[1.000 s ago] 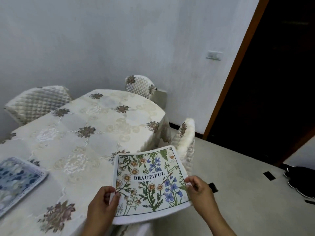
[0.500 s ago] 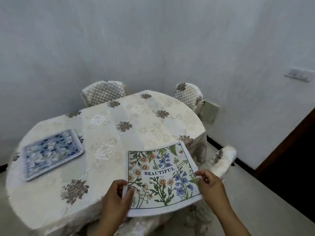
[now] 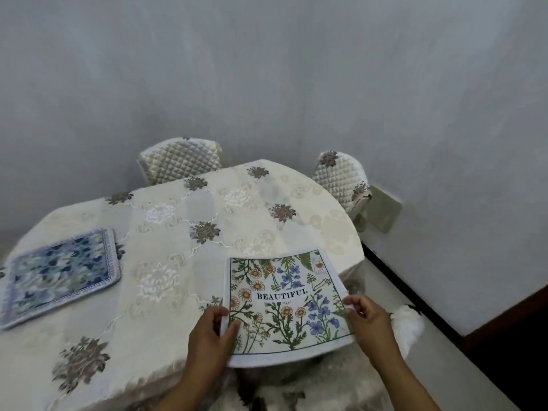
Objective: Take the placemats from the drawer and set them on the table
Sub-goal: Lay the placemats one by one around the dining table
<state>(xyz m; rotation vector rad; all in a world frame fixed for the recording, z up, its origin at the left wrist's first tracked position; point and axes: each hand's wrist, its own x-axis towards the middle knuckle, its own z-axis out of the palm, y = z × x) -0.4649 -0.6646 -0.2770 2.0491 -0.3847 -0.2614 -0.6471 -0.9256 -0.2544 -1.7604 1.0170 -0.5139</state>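
The left hand (image 3: 212, 330) and right hand (image 3: 367, 315) each have a grip pinching a side edge of the flowered placemat (image 3: 284, 304), which is low over the bench's (image 3: 207, 221) near right rim. A blue placemat (image 3: 59, 271) lies flat, well to the left. Quilted chairs (image 3: 181, 158) stand behind the bench. A second ago the flowered placemat hung mostly off the rim.

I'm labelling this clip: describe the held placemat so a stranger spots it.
Start at the cloth-covered table. At its near right edge, the left hand and right hand grip a white placemat. Unlike the blue placemat lying far left, it shows daisies and the word BEAUTIFUL.
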